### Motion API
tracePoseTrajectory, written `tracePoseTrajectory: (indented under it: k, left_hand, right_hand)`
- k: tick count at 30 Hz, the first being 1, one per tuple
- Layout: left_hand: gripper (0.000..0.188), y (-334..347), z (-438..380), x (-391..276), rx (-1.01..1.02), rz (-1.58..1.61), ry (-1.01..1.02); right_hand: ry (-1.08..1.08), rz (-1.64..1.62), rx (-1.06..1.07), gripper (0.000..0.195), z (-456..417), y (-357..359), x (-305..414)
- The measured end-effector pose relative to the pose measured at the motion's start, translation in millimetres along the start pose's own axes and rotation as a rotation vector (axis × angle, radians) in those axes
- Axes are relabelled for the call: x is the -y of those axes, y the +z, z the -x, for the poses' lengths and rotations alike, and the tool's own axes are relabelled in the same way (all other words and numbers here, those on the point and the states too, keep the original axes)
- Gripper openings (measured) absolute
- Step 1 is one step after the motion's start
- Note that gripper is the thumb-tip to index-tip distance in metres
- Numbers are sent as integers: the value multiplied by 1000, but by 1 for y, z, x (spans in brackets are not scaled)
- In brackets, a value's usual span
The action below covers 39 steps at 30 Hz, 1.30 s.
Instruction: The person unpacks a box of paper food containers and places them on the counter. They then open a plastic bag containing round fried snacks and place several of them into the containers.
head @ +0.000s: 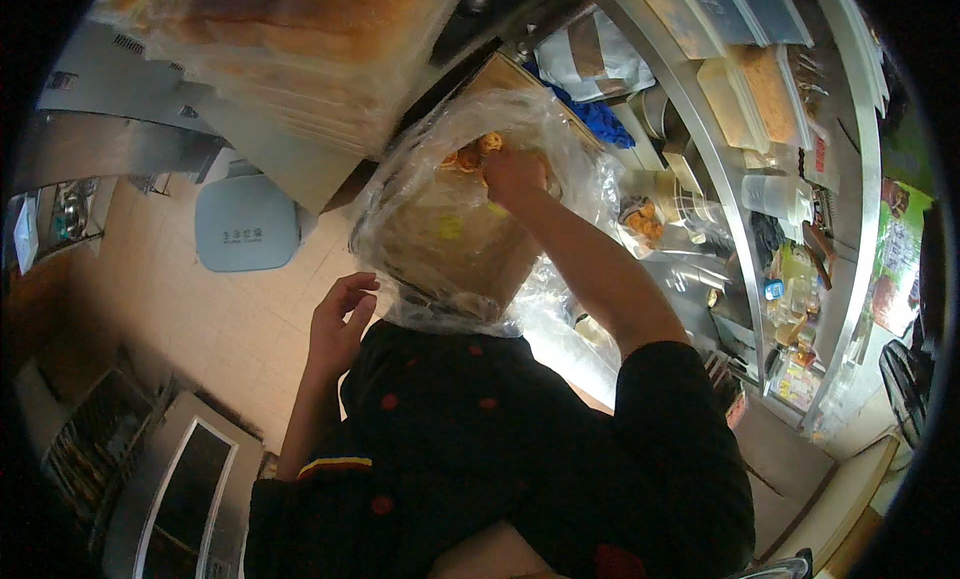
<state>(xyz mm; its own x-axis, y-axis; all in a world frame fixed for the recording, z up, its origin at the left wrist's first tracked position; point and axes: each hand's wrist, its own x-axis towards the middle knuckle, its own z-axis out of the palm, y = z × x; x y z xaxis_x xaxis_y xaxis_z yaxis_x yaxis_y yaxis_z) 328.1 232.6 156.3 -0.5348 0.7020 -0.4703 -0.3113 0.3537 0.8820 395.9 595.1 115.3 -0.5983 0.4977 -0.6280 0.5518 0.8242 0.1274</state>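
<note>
A cardboard box (435, 256) lined with a clear plastic bag (420, 147) stands directly before me. My right hand (517, 175) reaches down into it, fingers pointing away from the camera. Round orange-brown food pieces (471, 156) lie just left of those fingers, at the box's far end. The fingertips are hidden, so whether they grip a piece does not show. Outside the box's near left corner is my left hand (346, 320), fingers loosely bent and thumb apart, with nothing visible in it. The bag's rim is close to its fingertips.
Stacked plastic-wrapped goods (285, 76) rise at the upper left. A grey-blue bin lid (247, 225) is beyond my left hand. Metal shelving (739, 226) on the right carries plastic tubs (772, 98) and bottles. Beside the box, a container holds similar orange pieces (643, 220).
</note>
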Motion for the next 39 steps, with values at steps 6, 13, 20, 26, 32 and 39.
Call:
tracePoseTrajectory:
  k: [6,13,20,26,32,39]
  left_hand:
    - [32,1,-5,-2,-2,13,-19]
    - [34,1,-8,-10,10,21,-48]
    - [36,-5,-6,-4,12,32,-51]
    - [30,-8,-7,-2,-74,56,30]
    - [30,-10,-14,2,-65,134,14]
    - [30,-14,-4,5,-87,138,-20]
  right_hand:
    - [-122,108,-106,25,-32,14,12]
    - [-98,96,-112,23,-76,33,50]
    - [-142,265,-285,20,-70,45,53]
    - [-215,228,-218,22,-62,19,36]
    - [-232,98,-435,30,-88,30,57]
    - [-13,37,78,34,-88,16,74]
